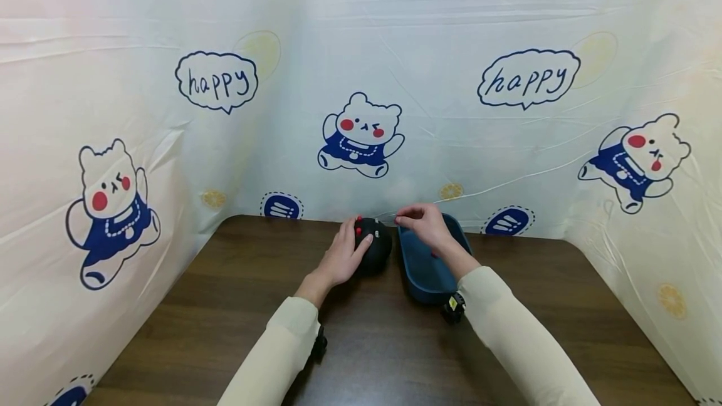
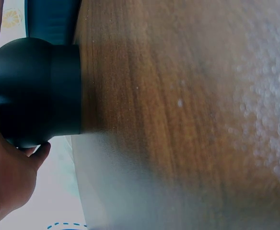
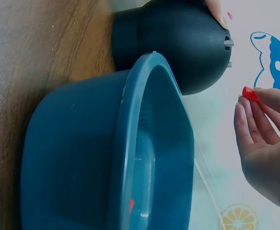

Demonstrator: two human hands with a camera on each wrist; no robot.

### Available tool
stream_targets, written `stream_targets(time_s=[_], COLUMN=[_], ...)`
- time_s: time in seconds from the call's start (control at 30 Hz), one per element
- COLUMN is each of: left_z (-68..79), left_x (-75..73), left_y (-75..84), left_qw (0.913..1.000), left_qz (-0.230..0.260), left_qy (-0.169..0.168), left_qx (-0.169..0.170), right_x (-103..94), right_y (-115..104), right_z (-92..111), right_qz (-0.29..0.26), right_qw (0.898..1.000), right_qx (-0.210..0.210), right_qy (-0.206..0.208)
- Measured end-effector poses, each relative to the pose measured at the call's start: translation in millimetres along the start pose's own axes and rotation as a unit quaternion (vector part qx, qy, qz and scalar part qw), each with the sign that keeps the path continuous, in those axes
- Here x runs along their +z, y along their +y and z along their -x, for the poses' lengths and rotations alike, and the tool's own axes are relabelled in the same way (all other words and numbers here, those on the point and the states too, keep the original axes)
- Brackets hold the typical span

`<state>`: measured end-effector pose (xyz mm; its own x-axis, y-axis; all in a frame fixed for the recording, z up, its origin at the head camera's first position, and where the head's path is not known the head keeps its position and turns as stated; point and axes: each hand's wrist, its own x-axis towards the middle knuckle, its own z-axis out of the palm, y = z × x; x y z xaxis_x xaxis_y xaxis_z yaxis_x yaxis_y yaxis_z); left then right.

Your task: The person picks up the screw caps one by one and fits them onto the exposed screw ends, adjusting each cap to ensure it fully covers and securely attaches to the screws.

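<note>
A black rounded dome [image 1: 380, 249] with a flat collar at its base stands on the brown table. My left hand [image 1: 340, 257] grips its left side, thumb and fingers spread round it. Metal threaded studs [image 3: 229, 43] stick out of the dome's top, and red caps [image 1: 358, 230] sit on its left part. Just right of the dome, my right hand [image 1: 431, 229] is raised over the far end of a blue tub [image 1: 414, 281]. Between thumb and fingertips it pinches a small red cap [image 3: 249, 94], a short distance from the studs.
Inside the tub lies a red piece [image 3: 132, 206]. The tub stands close beside the dome on the wood-grain table [image 1: 237, 318]. A pale printed curtain [image 1: 440, 143] with bears and lettering hangs behind the table's far edge and along both sides.
</note>
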<state>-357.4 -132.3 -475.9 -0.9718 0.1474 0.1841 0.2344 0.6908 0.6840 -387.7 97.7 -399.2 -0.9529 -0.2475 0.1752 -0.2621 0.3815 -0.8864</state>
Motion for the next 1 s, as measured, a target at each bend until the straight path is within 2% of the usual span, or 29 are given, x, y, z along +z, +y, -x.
stream_targets(time_s=[0.4,1.0], left_z=[-1.1,-0.1], left_x=[1.2,0.2], left_y=[-2.1,-0.5], left_qw=[1.0000,1.0000], left_qz=[0.005,0.003], left_qy=[-0.004,-0.001], left_qx=[0.000,0.001], right_x=[6.2,19.1], right_y=[-8,-14], right_z=[-9,-15], right_qz=[0.021,0.059], right_qw=[1.000,0.997], right_qx=[0.002,-0.046], right_qy=[0.000,0.016])
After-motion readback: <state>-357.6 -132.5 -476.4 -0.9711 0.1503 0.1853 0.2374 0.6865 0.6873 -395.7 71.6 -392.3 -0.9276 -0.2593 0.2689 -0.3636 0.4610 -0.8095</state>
